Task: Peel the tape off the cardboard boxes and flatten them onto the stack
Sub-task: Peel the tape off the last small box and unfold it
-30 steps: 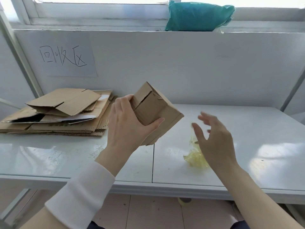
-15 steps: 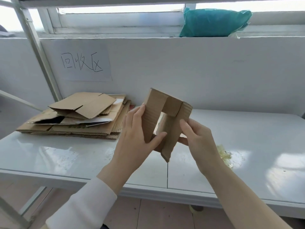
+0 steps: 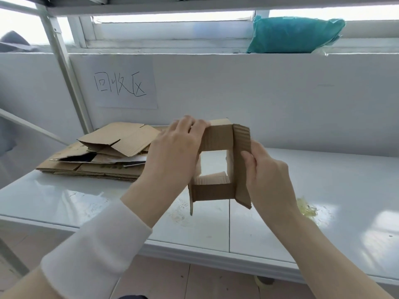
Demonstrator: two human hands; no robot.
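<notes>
1. The cardboard box [image 3: 218, 138], brown and corrugated, is hanging in the air over the middle of the table [image 3: 64, 201], nearer its front edge. It is standing open at both ends as a square tube, so the glossy top is showing through it.
2. The left grip [image 3: 172, 156] is clamping the box's upper left corner, its fingers curling over the top wall. A white sleeve [image 3: 92, 251] is covering the forearm.
3. The right grip [image 3: 267, 175] is pinching the box's right-hand flap, with ribbed fluting showing along the flap's top edge.
4. The stack [image 3: 97, 169] of flattened cardboard is lying toward the table's back left corner. Its sheets are sitting unevenly and 1 folded piece on top is lifting its flaps.
5. A crumpled wad of yellowish tape [image 3: 306, 209] is lying toward the table's right side, just beside the right wrist.
6. The table is gleaming white and smooth, with a seam running front to back and faint scuffs.
7. Behind it, a paper sheet [image 3: 126, 85] bearing 3 handwritten characters is sticking to the white wall, and a teal plastic bag [image 3: 293, 34] is resting on the window ledge.
</notes>
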